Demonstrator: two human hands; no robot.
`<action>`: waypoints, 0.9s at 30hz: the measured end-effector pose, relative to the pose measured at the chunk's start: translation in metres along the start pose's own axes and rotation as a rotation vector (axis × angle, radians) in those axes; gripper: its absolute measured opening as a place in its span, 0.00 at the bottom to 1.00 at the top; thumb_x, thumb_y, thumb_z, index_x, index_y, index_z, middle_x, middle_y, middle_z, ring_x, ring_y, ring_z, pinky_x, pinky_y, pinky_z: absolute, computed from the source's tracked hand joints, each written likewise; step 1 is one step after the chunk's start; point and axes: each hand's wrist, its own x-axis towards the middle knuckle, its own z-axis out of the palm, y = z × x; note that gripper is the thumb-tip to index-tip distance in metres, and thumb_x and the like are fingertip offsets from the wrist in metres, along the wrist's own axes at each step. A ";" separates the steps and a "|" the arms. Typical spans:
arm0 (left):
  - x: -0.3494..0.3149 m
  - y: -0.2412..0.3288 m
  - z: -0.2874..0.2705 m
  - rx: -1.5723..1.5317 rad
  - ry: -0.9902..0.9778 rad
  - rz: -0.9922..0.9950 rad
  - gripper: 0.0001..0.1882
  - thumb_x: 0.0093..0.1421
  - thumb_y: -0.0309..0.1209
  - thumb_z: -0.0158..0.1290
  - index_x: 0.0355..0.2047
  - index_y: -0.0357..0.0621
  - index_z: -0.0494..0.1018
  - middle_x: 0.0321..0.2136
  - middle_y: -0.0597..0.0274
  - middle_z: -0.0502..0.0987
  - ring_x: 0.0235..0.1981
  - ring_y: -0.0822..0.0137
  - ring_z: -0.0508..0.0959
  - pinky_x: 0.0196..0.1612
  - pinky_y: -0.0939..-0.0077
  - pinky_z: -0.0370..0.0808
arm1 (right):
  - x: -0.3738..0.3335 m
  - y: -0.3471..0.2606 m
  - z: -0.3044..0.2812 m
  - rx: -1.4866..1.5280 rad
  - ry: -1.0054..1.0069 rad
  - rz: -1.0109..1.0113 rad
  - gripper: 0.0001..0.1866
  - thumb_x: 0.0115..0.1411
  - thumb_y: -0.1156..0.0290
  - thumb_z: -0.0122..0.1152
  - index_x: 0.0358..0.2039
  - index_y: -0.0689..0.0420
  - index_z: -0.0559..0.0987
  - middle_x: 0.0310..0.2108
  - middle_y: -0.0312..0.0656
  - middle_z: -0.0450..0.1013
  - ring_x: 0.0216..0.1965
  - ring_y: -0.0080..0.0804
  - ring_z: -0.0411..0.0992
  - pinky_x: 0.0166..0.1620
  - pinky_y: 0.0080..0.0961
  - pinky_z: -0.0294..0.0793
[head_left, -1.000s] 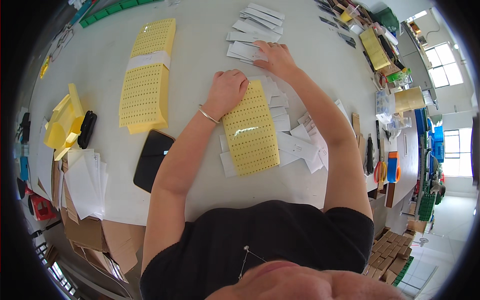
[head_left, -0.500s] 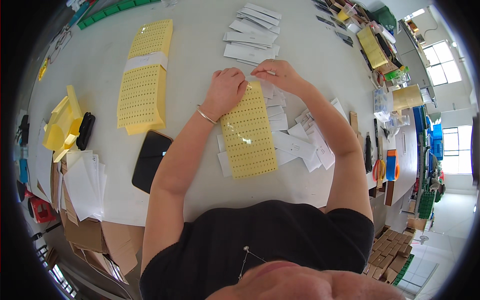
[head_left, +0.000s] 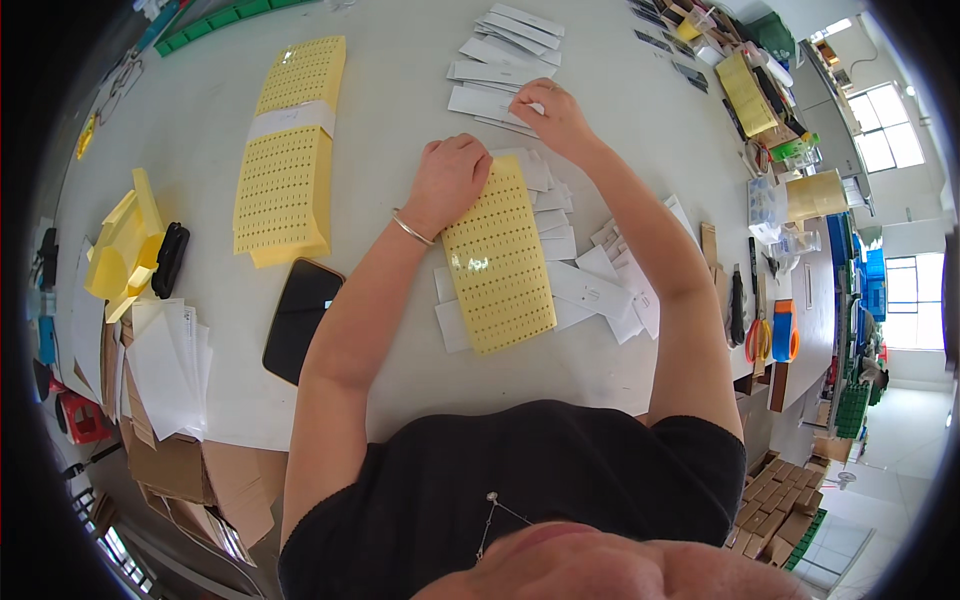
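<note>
A yellow sheet (head_left: pixel 497 260) printed with rows of small dark marks lies slightly tilted in front of me, over several white paper slips (head_left: pixel 590 290). My left hand (head_left: pixel 455 182) is closed on the sheet's upper left edge, its thumb hidden. Farther off, my right hand (head_left: pixel 553 118) has its fingers curled together beside the far pile of white slips (head_left: pixel 500 75). Whether anything is pinched in those fingertips is too small to tell. A second stack of yellow sheets (head_left: pixel 280 185), wrapped by a white paper band (head_left: pixel 292 121), lies to the left.
Left of my arm lies a black phone (head_left: pixel 303 320). Beyond it are a black stapler-like object (head_left: pixel 172 261), folded yellow paper (head_left: pixel 128 245) and white papers (head_left: pixel 170 360). On the right stand tape rolls (head_left: pixel 785 330), a cutter (head_left: pixel 737 310) and a plastic cup (head_left: pixel 797 242).
My right hand has moved away from the yellow sheet's top edge, up toward the far white slips. My left hand stays at the sheet, which has shifted very slightly.
</note>
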 end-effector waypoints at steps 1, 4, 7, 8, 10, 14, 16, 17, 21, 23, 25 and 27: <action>0.001 0.001 0.001 0.005 -0.004 -0.008 0.08 0.59 0.31 0.47 0.29 0.41 0.73 0.31 0.62 0.74 0.35 0.60 0.73 0.46 0.64 0.65 | 0.009 0.012 0.000 -0.113 0.037 0.038 0.04 0.53 0.68 0.59 0.27 0.53 0.78 0.32 0.35 0.73 0.39 0.35 0.70 0.48 0.35 0.64; 0.001 -0.001 0.003 -0.022 -0.006 -0.009 0.08 0.59 0.31 0.47 0.29 0.41 0.73 0.31 0.62 0.74 0.35 0.60 0.73 0.46 0.64 0.65 | 0.025 0.030 0.011 -0.298 0.047 0.069 0.05 0.53 0.67 0.59 0.28 0.53 0.79 0.34 0.37 0.73 0.39 0.38 0.70 0.46 0.35 0.66; 0.001 -0.002 0.003 -0.025 -0.009 -0.011 0.08 0.59 0.31 0.47 0.29 0.41 0.73 0.31 0.62 0.74 0.35 0.60 0.73 0.47 0.64 0.65 | 0.029 0.031 0.014 -0.388 -0.026 0.084 0.07 0.54 0.66 0.59 0.33 0.53 0.78 0.36 0.39 0.73 0.41 0.39 0.70 0.46 0.38 0.67; 0.000 -0.002 0.003 -0.022 -0.006 -0.017 0.08 0.59 0.31 0.47 0.29 0.41 0.73 0.31 0.62 0.74 0.35 0.60 0.73 0.47 0.64 0.65 | 0.028 0.029 0.015 -0.402 -0.075 0.104 0.11 0.54 0.66 0.59 0.38 0.52 0.76 0.38 0.40 0.73 0.42 0.40 0.70 0.47 0.39 0.67; 0.000 -0.002 0.002 -0.005 0.000 0.004 0.07 0.58 0.30 0.47 0.29 0.41 0.73 0.31 0.62 0.74 0.35 0.60 0.73 0.47 0.64 0.65 | 0.027 0.025 0.014 -0.355 -0.074 0.111 0.15 0.54 0.65 0.60 0.42 0.52 0.74 0.38 0.41 0.73 0.43 0.40 0.70 0.48 0.41 0.66; -0.001 -0.001 0.000 0.005 -0.001 0.001 0.07 0.58 0.30 0.47 0.29 0.41 0.73 0.32 0.62 0.74 0.36 0.61 0.73 0.47 0.63 0.65 | 0.018 0.016 0.006 -0.553 -0.142 -0.133 0.25 0.52 0.63 0.63 0.50 0.50 0.67 0.39 0.43 0.73 0.46 0.40 0.69 0.49 0.42 0.65; -0.001 0.000 0.000 0.019 -0.029 -0.017 0.07 0.59 0.29 0.45 0.29 0.40 0.72 0.32 0.62 0.74 0.36 0.61 0.73 0.48 0.65 0.64 | 0.015 0.016 0.003 -0.592 -0.136 -0.140 0.25 0.51 0.62 0.64 0.49 0.50 0.68 0.38 0.43 0.73 0.46 0.40 0.69 0.49 0.43 0.64; -0.001 0.000 0.000 0.019 -0.028 -0.014 0.07 0.59 0.29 0.45 0.29 0.40 0.72 0.32 0.62 0.74 0.36 0.61 0.73 0.48 0.65 0.64 | 0.015 0.014 0.002 -0.627 -0.131 -0.148 0.25 0.51 0.62 0.65 0.49 0.50 0.68 0.38 0.42 0.74 0.46 0.40 0.69 0.50 0.43 0.64; 0.000 0.002 -0.003 0.036 0.069 0.072 0.05 0.57 0.28 0.46 0.29 0.41 0.71 0.33 0.64 0.73 0.38 0.62 0.73 0.49 0.64 0.63 | 0.004 0.001 -0.007 -0.527 -0.114 -0.111 0.24 0.50 0.62 0.65 0.47 0.52 0.70 0.38 0.43 0.74 0.43 0.40 0.71 0.47 0.38 0.67; 0.001 0.003 -0.005 0.056 0.141 0.110 0.05 0.56 0.27 0.46 0.28 0.41 0.71 0.33 0.64 0.73 0.39 0.63 0.73 0.49 0.64 0.62 | -0.007 -0.009 -0.011 -0.279 -0.358 0.027 0.23 0.50 0.62 0.65 0.46 0.53 0.71 0.37 0.44 0.75 0.39 0.37 0.73 0.43 0.31 0.70; 0.001 0.003 -0.006 0.056 0.146 0.116 0.05 0.55 0.27 0.46 0.29 0.42 0.71 0.34 0.65 0.73 0.41 0.63 0.72 0.49 0.64 0.62 | -0.014 -0.009 -0.014 -0.156 -0.406 0.051 0.17 0.53 0.63 0.63 0.41 0.55 0.75 0.36 0.42 0.76 0.37 0.35 0.74 0.40 0.28 0.72; -0.001 0.000 -0.002 0.043 0.105 0.086 0.05 0.55 0.28 0.47 0.28 0.42 0.72 0.33 0.65 0.73 0.40 0.63 0.72 0.48 0.63 0.62 | -0.016 -0.014 -0.019 0.039 -0.400 0.182 0.11 0.55 0.64 0.60 0.37 0.55 0.79 0.36 0.38 0.76 0.38 0.33 0.74 0.40 0.28 0.72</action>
